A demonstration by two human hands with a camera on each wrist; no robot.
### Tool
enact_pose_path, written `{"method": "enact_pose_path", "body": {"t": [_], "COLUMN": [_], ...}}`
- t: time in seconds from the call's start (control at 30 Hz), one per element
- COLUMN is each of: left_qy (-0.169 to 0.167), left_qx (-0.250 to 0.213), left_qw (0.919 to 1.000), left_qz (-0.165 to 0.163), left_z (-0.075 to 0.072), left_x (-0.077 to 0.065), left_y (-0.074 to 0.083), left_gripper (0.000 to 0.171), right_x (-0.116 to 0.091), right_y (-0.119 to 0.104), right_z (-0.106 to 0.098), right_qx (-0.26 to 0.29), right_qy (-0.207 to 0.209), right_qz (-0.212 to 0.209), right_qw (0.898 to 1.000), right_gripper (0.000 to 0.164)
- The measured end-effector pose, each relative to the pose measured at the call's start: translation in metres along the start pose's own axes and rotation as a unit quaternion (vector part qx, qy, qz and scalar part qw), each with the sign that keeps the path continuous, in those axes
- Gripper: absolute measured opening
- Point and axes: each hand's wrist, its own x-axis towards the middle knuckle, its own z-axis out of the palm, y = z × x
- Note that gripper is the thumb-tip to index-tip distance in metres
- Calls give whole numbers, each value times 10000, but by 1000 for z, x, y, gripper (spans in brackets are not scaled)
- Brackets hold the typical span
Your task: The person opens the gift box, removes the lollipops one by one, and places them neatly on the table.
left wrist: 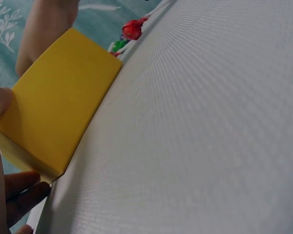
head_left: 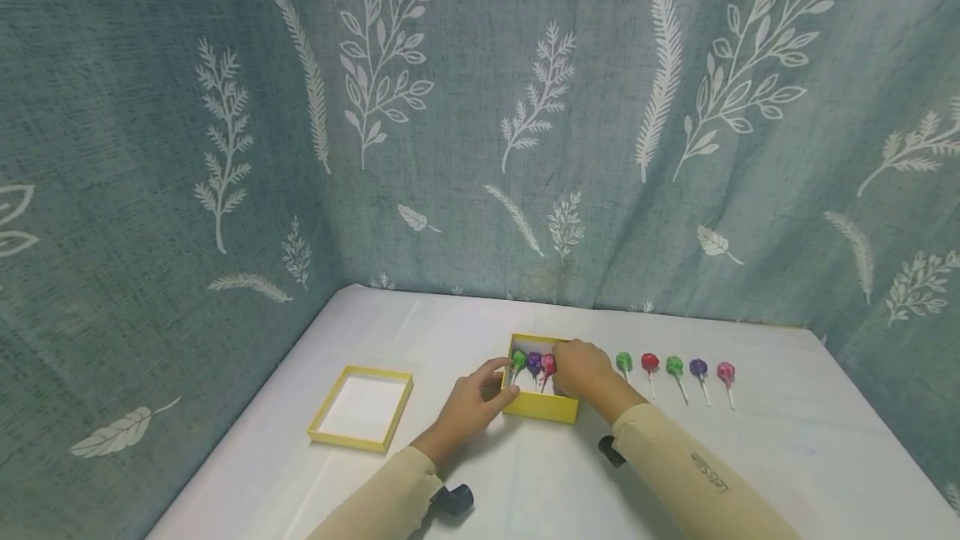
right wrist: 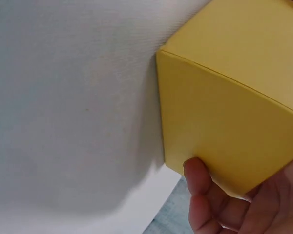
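A yellow box [head_left: 540, 407] with a white inside stands open on the table. Inside it lie a green lollipop [head_left: 519, 359], a purple lollipop [head_left: 534, 362] and a pink lollipop [head_left: 548, 365], side by side. My left hand [head_left: 467, 404] grips the box's left side, its thumb at the front wall in the left wrist view. My right hand [head_left: 583, 367] reaches over the box's right end. Some of its fingers [right wrist: 197, 176] lie curled against the outer side wall; whatever the others hold inside is hidden.
Right of the box lies a row of several wrapped lollipops, among them a red lollipop [head_left: 650, 362] and a pink one at the far end. A yellow-rimmed lid [head_left: 360, 442] lies at the left. Behind the white table [head_left: 660, 473] hangs a patterned curtain [head_left: 480, 123].
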Motion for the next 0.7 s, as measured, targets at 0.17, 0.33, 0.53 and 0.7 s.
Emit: {"method": "enact_pose_path", "body": {"t": [0.17, 0.33, 0.53, 0.7], "left_qy": [27, 46, 6, -6], "left_qx": [0, -19, -29, -11], "left_qw": [10000, 10000, 10000, 10000], "left_qz": [45, 52, 8, 3], "left_z": [0, -1, -1, -1], "left_x": [-2, -3, -2, -1], "left_y": [1, 3, 4, 4], "left_gripper": [53, 52, 49, 50], "right_x": [-4, -9, -13, -18], "right_y": [0, 2, 5, 12], "right_z": [-5, -9, -13, -17], "right_qx": [291, 727, 1170, 1591], "right_qy": [54, 58, 186, 429], "right_qz": [31, 105, 189, 95], "right_qw": [9996, 9973, 9928, 9863], "right_gripper": [16, 18, 24, 25]}}
